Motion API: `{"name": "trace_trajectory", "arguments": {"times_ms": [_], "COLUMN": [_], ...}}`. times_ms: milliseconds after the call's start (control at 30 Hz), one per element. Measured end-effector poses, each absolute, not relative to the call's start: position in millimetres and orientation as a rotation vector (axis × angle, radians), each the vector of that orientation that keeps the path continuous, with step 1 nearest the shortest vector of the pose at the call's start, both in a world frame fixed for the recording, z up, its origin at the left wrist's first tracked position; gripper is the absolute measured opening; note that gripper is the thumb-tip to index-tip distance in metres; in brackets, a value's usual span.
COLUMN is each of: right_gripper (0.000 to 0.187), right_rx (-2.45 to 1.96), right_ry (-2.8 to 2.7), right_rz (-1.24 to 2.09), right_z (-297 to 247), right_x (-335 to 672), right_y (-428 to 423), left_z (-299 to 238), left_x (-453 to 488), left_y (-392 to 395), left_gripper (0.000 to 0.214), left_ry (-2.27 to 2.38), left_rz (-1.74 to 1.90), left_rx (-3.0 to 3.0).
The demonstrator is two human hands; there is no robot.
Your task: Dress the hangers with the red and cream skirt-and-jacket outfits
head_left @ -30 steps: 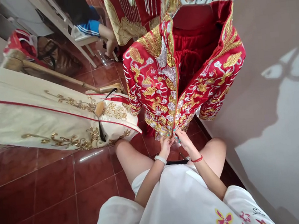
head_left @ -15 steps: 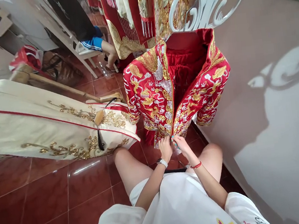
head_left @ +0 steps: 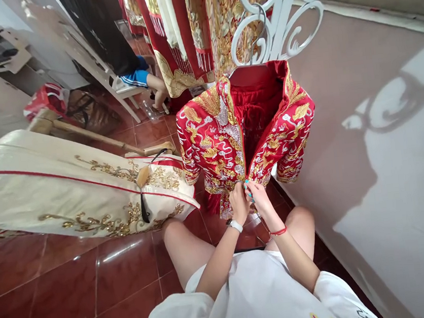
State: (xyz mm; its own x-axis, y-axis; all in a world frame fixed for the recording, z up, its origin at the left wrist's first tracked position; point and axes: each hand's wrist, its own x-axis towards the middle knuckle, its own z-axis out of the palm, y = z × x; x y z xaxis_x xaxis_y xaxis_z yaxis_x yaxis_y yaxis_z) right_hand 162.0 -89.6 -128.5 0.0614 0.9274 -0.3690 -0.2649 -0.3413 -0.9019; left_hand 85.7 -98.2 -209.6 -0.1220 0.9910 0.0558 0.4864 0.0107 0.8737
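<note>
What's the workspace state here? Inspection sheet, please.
Surface: glossy red tiled floor.
Things in hand: red jacket with gold embroidery, hanging on a white rack, front open at the top.
Clutter: cream garment at left; wooden handle and red bag behind it.
Hands: left hand and right hand pinch the jacket's front edges near the hem.
Cables: nothing seen.
Surroundings: wall at right; seated person at the back; hanging garments.

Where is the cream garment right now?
Head view, left side: the cream garment spreads above the tiled floor, its end just left of the red jacket.
</note>
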Motion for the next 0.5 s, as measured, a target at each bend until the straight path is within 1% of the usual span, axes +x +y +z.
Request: {"name": "trace_trajectory", "arguments": {"times_ms": [100,167,233,333,433,500], "right_gripper": [0.04,0.035,0.029,0.023,0.026,0.027], "right_rx": [-1.298,-1.276,-1.222,-1.103,-1.073,-1.096], "right_ry": [-0.748,-0.76,-0.784,-0.834,-0.817,-0.793], "right_rz": [1.499,1.491,1.452,1.35,1.281,1.259], "right_z": [-114,-92,-62,-4,50,74], "right_x": [169,175,180,180,177,176], "right_y": [-76,-58,-37,-2,25,37], "left_z": [-201,-199,-199,-197,-191,-187], "left_x": [88,89,90,93,92,86], "left_y": [-84,-80,-78,-75,-69,-64], "left_gripper": [0.014,0.012,0.012,0.017,0.02,0.02], "left_ry": [1.623,1.597,1.607,1.69,1.784,1.816], "left_rz": [1.028,1.039,1.034,0.924,0.816,0.807], "left_rx": [1.541,1.533,1.526,1.638,1.803,1.859]}}
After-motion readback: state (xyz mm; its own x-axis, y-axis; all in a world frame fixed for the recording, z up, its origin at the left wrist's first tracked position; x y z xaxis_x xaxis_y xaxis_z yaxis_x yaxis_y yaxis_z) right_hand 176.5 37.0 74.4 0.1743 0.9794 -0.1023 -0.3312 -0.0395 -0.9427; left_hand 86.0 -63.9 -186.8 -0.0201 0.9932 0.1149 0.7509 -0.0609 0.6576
